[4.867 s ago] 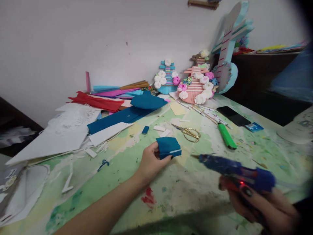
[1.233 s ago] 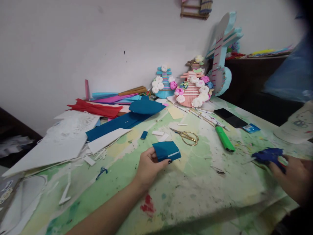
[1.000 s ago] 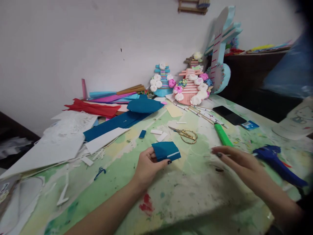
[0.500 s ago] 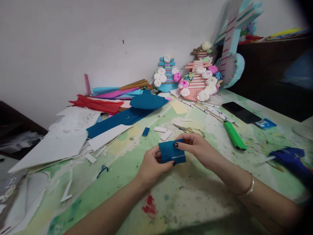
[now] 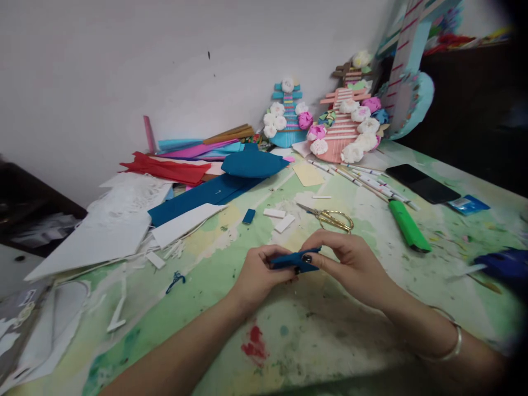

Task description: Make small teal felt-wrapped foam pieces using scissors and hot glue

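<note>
A small piece of blue crepe paper (image 5: 295, 262) is pinched between my two hands, tilted so that it shows nearly edge-on. My left hand (image 5: 258, 275) grips its left end, thumb along the near edge. At the right end my right hand (image 5: 344, 261) holds it between thumb and fingers. Whether something lies inside the paper is hidden. Beyond the hands lie gold-handled scissors (image 5: 330, 215), two small white strips (image 5: 284, 223) and a small blue-covered block (image 5: 248, 216).
A large blue sheet (image 5: 206, 192) with a blue-covered shape (image 5: 253, 164) lies behind, near white boards (image 5: 91, 236) and red paper (image 5: 167, 169). Flower-decorated instrument models (image 5: 344, 129) lean at the wall. On the right are a green marker-like object (image 5: 408, 226), a phone (image 5: 423, 183) and a blue glue gun (image 5: 505, 267).
Both hands have tipped the blue paper from facing me to nearly edge-on. The fingers of my right hand have shifted along its edge. The camera view has moved slightly.
</note>
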A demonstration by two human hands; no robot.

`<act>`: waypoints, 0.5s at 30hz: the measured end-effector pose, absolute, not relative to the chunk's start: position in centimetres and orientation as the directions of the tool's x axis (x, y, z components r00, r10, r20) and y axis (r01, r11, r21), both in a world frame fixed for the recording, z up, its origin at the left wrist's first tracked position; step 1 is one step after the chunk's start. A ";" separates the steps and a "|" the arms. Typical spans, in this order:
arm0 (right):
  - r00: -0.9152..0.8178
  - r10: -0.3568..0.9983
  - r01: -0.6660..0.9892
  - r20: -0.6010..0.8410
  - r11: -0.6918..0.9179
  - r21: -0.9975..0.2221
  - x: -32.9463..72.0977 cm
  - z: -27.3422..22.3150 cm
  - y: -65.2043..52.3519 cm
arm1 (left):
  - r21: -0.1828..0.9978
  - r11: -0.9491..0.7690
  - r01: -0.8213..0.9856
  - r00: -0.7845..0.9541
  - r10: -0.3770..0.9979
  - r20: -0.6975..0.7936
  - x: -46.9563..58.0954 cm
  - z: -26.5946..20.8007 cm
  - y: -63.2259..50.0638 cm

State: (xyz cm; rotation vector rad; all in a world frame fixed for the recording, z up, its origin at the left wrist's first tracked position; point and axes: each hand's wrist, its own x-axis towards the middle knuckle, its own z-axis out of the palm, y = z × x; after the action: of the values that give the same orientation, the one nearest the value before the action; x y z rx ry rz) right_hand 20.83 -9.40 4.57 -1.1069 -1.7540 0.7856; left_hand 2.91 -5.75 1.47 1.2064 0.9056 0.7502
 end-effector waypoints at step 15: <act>-0.466 0.529 0.465 0.709 0.828 -0.313 21.6 2.2 -9.7 | 0.821 0.481 -0.308 0.400 0.848 -0.347 3.1 1.6 -6.5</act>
State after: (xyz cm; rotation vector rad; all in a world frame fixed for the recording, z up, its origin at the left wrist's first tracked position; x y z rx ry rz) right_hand 21.65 -9.69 2.20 -0.7265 -2.1363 0.0936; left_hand 3.13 -6.49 1.56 0.7410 0.8608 0.8229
